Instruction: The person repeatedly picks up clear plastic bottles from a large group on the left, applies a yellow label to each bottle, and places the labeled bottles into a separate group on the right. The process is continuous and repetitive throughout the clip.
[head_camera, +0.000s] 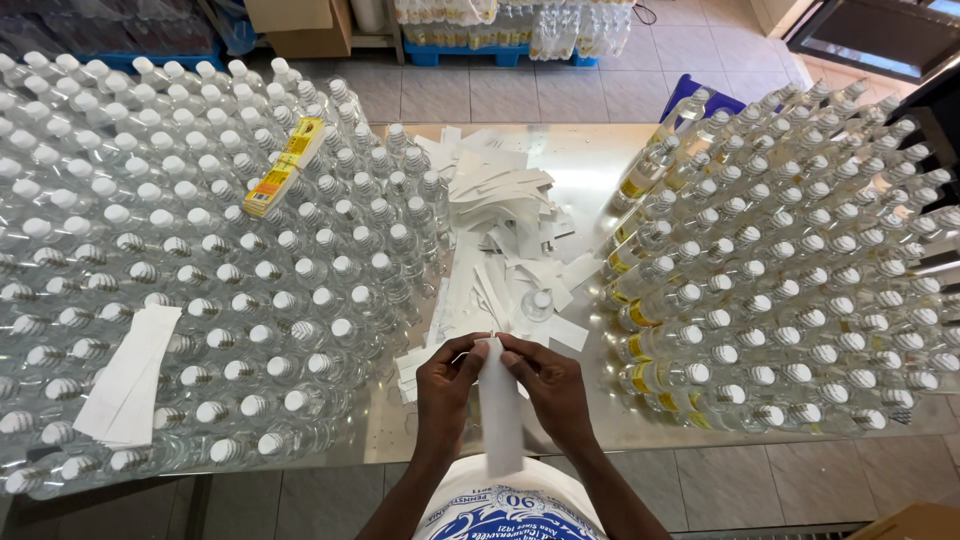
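While both your hands meet at the table's near edge, the left hand (443, 385) and right hand (553, 385) pinch the top end of a white strip (499, 410) between thumb and fingertips, fingers drawn close together. The strip hangs down toward your lap, in front of the steel table (590, 165).

It looks like thin paper or label backing: very light, limp along its length, and easy to crease or tear. I judge a light pinch at the upper corners suits it best; a grip lower down would let the top flop over. If one face is sticky, it may cling to your fingers.

A loose heap of similar strips (500, 220) lies just beyond your hands, with one small bottle (537, 305) standing in it. Clear capped bottles (200, 260) crowd the left, bearing a white stack (130, 372) and a yellow label stack (285, 165). Yellow-labelled bottles (780, 260) fill the right.
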